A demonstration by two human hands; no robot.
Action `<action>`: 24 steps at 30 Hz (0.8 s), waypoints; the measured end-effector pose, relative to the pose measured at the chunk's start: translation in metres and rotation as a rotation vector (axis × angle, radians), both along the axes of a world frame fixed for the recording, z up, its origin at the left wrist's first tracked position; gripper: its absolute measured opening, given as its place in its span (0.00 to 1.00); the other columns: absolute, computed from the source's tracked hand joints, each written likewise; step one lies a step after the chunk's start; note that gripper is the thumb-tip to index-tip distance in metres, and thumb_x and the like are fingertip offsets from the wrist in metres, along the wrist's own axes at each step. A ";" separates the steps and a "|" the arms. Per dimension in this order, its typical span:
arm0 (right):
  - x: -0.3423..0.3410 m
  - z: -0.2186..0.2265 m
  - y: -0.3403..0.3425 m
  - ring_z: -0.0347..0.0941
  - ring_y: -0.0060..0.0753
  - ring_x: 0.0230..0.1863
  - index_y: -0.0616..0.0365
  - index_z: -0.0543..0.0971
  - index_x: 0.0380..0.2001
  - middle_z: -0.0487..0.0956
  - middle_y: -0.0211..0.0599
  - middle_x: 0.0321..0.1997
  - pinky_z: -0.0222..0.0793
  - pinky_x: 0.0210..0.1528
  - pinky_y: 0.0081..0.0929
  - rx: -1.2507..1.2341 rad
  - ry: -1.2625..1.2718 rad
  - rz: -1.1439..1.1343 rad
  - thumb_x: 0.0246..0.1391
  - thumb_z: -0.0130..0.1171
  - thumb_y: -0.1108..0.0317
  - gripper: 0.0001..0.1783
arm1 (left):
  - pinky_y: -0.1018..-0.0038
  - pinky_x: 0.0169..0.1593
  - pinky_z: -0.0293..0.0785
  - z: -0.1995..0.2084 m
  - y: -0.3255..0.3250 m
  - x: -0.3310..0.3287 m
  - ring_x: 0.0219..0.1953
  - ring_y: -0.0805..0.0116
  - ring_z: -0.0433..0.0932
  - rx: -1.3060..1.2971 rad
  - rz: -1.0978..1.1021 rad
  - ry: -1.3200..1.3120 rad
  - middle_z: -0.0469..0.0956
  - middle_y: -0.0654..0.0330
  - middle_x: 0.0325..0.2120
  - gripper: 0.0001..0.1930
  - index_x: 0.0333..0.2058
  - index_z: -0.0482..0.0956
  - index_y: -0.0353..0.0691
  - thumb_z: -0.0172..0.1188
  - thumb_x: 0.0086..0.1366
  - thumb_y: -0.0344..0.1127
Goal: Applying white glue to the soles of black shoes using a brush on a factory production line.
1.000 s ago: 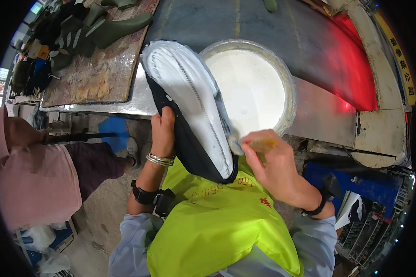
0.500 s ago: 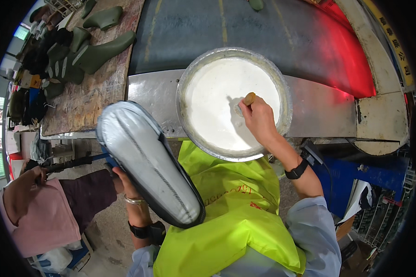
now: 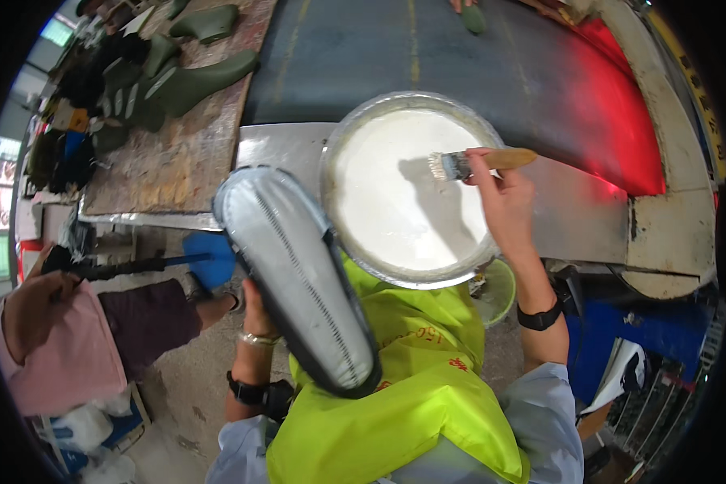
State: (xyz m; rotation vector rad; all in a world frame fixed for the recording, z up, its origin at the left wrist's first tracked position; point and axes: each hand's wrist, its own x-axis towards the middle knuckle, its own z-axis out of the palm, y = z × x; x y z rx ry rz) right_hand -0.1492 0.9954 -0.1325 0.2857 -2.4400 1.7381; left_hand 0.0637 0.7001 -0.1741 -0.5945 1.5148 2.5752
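My left hand (image 3: pixel 258 313) grips a shoe upper (image 3: pixel 290 270) from its left side, most of the fingers hidden underneath. Its bottom side faces up, pale grey with a zigzag seam down the middle and a dark edge. In my right hand (image 3: pixel 504 198) is a brush (image 3: pixel 510 158), pinched near its ferrule, with the wooden handle pointing right. The bristles are coated white and hang above the white liquid (image 3: pixel 379 194), casting a shadow on it. That liquid sits in a round metal pot (image 3: pixel 333 230) on the metal ledge.
Behind the pot runs a dark conveyor belt (image 3: pixel 339 56), lit red at right. Green shoe lasts (image 3: pixel 206 81) lie on a wooden board (image 3: pixel 169 169). At left a person in pink (image 3: pixel 68 347) holds a dark pole. A light-green bin (image 3: pixel 498 290) stands below the pot.
My right hand has lifted the brush out of the white liquid and tilted it sideways. The shoe upper is a little more upright. A hand now shows by the green object on the belt.
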 end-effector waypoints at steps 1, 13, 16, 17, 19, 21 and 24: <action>-0.006 0.000 0.000 0.76 0.30 0.25 0.65 0.78 0.33 0.79 0.43 0.29 0.71 0.31 0.21 -0.189 -0.079 0.001 0.53 0.58 0.68 0.10 | 0.62 0.57 0.66 0.002 0.007 -0.011 0.55 0.58 0.67 0.025 -0.002 0.036 0.64 0.53 0.56 0.48 0.60 0.55 0.36 0.44 0.55 0.73; 0.028 0.050 -0.049 0.76 0.27 0.27 0.65 0.78 0.31 0.78 0.39 0.29 0.71 0.30 0.22 -0.134 0.302 0.184 0.51 0.58 0.74 0.05 | 0.72 0.45 0.73 0.012 0.043 -0.075 0.43 0.68 0.74 -0.134 0.073 0.099 0.72 0.57 0.44 0.34 0.53 0.63 0.33 0.56 0.57 0.55; 0.033 0.046 -0.048 0.75 0.31 0.26 0.66 0.77 0.29 0.78 0.40 0.29 0.71 0.29 0.23 0.028 0.292 0.257 0.49 0.58 0.76 0.04 | 0.78 0.36 0.70 0.019 0.048 -0.085 0.33 0.76 0.71 -0.290 0.093 0.174 0.73 0.63 0.33 0.22 0.42 0.71 0.31 0.56 0.57 0.45; 0.038 0.047 -0.044 0.75 0.31 0.26 0.66 0.77 0.29 0.78 0.40 0.29 0.71 0.29 0.23 0.036 0.289 0.257 0.49 0.58 0.76 0.04 | 0.78 0.36 0.70 0.021 0.046 -0.087 0.33 0.76 0.71 -0.283 0.091 0.173 0.73 0.63 0.33 0.22 0.42 0.71 0.31 0.56 0.57 0.45; 0.058 0.049 -0.030 0.75 0.34 0.25 0.66 0.76 0.27 0.77 0.41 0.29 0.71 0.28 0.25 0.069 0.209 0.250 0.48 0.60 0.76 0.04 | 0.78 0.32 0.69 0.033 0.045 -0.091 0.29 0.78 0.69 -0.385 0.148 0.189 0.72 0.65 0.28 0.18 0.38 0.72 0.31 0.56 0.55 0.41; 0.070 0.047 -0.015 0.75 0.36 0.26 0.66 0.76 0.26 0.77 0.42 0.30 0.70 0.29 0.28 0.117 0.227 0.265 0.47 0.60 0.77 0.04 | 0.79 0.30 0.69 0.033 0.036 -0.097 0.27 0.78 0.69 -0.385 0.155 0.190 0.72 0.65 0.27 0.16 0.36 0.73 0.32 0.56 0.52 0.38; 0.081 0.053 -0.007 0.74 0.41 0.30 0.67 0.76 0.26 0.77 0.42 0.31 0.70 0.31 0.31 0.255 0.254 0.334 0.46 0.60 0.78 0.03 | 0.79 0.32 0.70 0.032 0.026 -0.105 0.29 0.76 0.72 -0.479 0.226 0.337 0.73 0.65 0.28 0.19 0.36 0.73 0.32 0.61 0.52 0.43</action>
